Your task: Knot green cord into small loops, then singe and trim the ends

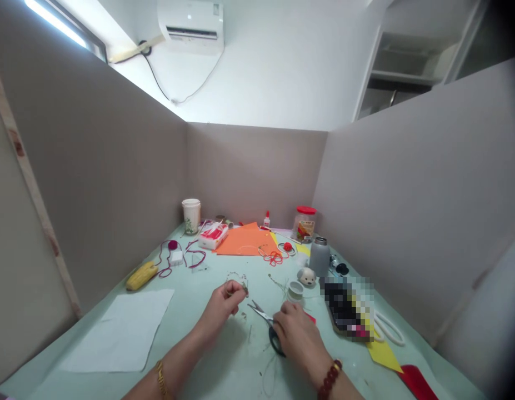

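Note:
My left hand [224, 303] is raised a little over the pale green table [186, 278], its fingers pinched on a thin wire piece [239, 281] that loops up from the fingertips. My right hand [296, 336] rests on the table and grips a pair of scissors [263, 319] by the black handles; the blades are slightly apart and point left toward the wire. Short wire offcuts lie on the table between the two hands. A small white spool [295, 290] stands just beyond my right hand.
A white sheet [124, 330] lies front left, a yellow corn-shaped object [141, 275] beyond it. Orange paper [246, 240], a white cup [191, 215], a red-lidded jar [304, 223], a grey bottle [319, 256], red cord and a pixelated object [349, 308] sit around. Grey partition walls enclose three sides.

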Demonstrator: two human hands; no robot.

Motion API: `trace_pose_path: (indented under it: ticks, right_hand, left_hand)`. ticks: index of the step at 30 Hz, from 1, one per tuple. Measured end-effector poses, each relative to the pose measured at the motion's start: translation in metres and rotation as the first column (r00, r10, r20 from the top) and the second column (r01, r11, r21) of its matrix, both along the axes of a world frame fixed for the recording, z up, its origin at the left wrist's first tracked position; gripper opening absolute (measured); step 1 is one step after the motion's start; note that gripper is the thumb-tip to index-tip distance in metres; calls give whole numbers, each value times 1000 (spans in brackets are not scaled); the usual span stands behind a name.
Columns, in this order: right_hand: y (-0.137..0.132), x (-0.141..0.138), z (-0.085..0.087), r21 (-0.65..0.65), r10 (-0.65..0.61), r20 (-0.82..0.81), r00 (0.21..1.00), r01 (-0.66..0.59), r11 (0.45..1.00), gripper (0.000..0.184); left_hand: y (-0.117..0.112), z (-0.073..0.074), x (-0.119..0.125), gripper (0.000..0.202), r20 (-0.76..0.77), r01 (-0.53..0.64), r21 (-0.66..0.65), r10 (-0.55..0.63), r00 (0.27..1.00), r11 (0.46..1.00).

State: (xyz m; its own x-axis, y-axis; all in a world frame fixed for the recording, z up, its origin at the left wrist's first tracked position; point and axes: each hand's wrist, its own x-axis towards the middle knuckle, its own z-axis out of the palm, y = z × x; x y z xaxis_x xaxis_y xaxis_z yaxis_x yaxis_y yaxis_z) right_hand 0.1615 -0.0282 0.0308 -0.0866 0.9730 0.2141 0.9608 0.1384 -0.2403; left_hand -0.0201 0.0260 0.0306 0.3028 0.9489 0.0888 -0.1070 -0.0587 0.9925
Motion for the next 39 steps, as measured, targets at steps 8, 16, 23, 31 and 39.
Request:
trace_pose_path:
  ticks: [8, 16, 23, 31, 39]
  right_hand:
    - [11, -24, 36, -85, -4, -919, 393, -189, 978, 26]
    - [10, -19, 24, -35, 7, -985, 172, -241, 970, 21]
    - [0, -11, 21, 134, 186, -937, 297, -187, 973, 14]
    - [-2, -4, 14, 259, 310, -756, 577, -171, 951, 12]
    - [-2, -1, 15, 151, 147, -721, 678, -53, 987, 16]
  left_hand:
    - [-18, 7, 3, 19, -71, 196, 6, -195, 978, 981]
    - [-18, 5, 10, 24, -88, 196, -46, -199, 976, 980]
    - [-14, 3, 8, 15, -129, 127, 13, -124, 984, 992]
    - [-16, 5, 9, 22, -155, 120, 33, -113, 981, 992]
    - [-17, 0, 14, 18, -276, 21, 113, 11, 961, 993]
